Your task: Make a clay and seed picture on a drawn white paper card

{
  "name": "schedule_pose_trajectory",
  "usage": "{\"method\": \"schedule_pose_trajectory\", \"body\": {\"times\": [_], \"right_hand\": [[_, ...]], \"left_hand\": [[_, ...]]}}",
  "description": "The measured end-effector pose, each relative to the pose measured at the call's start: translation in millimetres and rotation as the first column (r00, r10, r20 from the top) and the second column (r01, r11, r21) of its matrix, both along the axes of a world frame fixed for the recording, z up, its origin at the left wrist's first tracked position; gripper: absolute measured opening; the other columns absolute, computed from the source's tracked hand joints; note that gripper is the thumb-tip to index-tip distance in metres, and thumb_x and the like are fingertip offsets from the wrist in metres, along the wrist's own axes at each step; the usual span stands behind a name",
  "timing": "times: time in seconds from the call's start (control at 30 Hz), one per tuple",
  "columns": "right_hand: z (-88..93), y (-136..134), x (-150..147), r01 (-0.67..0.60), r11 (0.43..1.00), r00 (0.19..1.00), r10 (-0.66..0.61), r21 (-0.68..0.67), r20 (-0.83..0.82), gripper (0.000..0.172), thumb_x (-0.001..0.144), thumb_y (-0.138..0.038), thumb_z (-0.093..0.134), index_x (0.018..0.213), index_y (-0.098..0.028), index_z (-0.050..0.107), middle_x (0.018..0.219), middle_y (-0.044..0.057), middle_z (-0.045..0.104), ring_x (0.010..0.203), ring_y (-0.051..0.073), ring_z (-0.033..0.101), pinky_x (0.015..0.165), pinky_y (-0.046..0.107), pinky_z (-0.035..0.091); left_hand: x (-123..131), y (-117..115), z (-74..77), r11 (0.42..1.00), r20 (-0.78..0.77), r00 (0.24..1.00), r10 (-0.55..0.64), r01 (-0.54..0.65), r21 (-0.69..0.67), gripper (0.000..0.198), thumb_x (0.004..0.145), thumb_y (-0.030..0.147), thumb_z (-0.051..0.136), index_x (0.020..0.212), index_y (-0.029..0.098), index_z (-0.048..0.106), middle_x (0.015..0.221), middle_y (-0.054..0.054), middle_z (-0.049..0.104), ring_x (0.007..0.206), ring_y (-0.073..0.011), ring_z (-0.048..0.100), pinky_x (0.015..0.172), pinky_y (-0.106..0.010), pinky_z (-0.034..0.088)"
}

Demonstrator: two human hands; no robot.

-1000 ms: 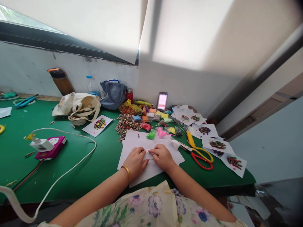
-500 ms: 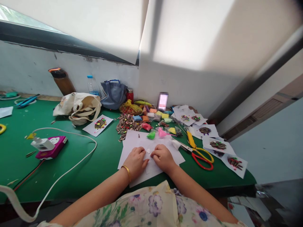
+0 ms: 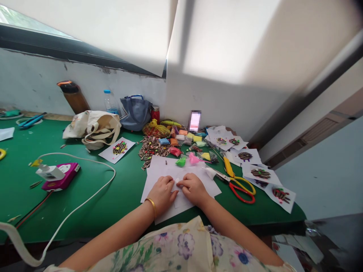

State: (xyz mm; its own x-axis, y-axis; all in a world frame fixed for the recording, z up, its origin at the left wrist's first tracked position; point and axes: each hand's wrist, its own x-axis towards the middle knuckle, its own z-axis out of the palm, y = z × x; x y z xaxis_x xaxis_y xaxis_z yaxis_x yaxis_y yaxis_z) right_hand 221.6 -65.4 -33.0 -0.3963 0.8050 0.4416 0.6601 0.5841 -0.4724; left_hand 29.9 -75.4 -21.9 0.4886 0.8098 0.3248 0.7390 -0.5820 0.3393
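My left hand [image 3: 162, 193] and my right hand [image 3: 192, 188] rest side by side on white paper sheets [image 3: 159, 170] on the green table [image 3: 85, 204]. Their fingertips meet and pinch a small white lump [image 3: 177, 181] pressed against the paper. A gold bangle circles my left wrist. Just beyond the paper lie small bags of coloured clay [image 3: 180, 161] and a pile of striped sunflower seeds [image 3: 151, 147].
Yellow and red scissors [image 3: 237, 182] lie right of the paper. Finished seed pictures [image 3: 261, 173] line the right edge. A cloth bag [image 3: 95, 128], a blue bag [image 3: 135, 112], bottles and a phone [image 3: 194, 120] stand by the wall. A pink power bank [image 3: 60, 180] with a white cable is at left.
Both hands stay on the paper; the fingertips have closed slightly together over the small white lump. Nothing else has moved.
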Motion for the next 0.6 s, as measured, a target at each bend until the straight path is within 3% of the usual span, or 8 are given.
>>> {"method": "schedule_pose_trajectory", "body": {"times": [0.13, 0.27, 0.6], "right_hand": [[0.9, 0.5, 1.3, -0.009, 1.0, 0.999, 0.009, -0.016, -0.042, 0.035, 0.075, -0.003, 0.054, 0.094, -0.024, 0.075, 0.083, 0.003, 0.058, 0.085, 0.018, 0.053, 0.08, 0.032, 0.044], [3.0, 0.5, 2.7, 0.04, 0.998, 0.993, -0.046, -0.055, -0.108, 0.032, 0.073, -0.001, 0.053, 0.084, -0.022, 0.074, 0.081, 0.002, 0.058, 0.084, 0.017, 0.053, 0.08, 0.031, 0.043], [4.3, -0.7, -1.5, 0.005, 0.999, 1.0, -0.004, -0.041, 0.03, 0.034, 0.074, -0.001, 0.055, 0.093, -0.023, 0.074, 0.084, 0.003, 0.058, 0.086, 0.018, 0.053, 0.081, 0.031, 0.043]], "left_hand": [[-0.4, 0.6, -0.7, 1.0, -0.014, 1.0, 0.0, 0.0, -0.006, 0.026, 0.082, 0.027, 0.061, 0.105, 0.015, 0.063, 0.109, -0.011, 0.058, 0.103, -0.0263, 0.052, 0.095, -0.043, 0.045], [-0.6, 0.6, -0.4, 1.0, -0.003, 1.0, -0.006, 0.006, -0.003, 0.027, 0.082, 0.028, 0.061, 0.106, 0.015, 0.063, 0.109, -0.012, 0.058, 0.103, -0.0265, 0.052, 0.095, -0.043, 0.045], [0.6, -0.1, 1.3, 1.0, 0.01, 1.0, -0.005, 0.005, -0.005, 0.025, 0.081, 0.027, 0.061, 0.104, 0.016, 0.063, 0.108, -0.011, 0.059, 0.102, -0.0258, 0.052, 0.095, -0.043, 0.045]]}}
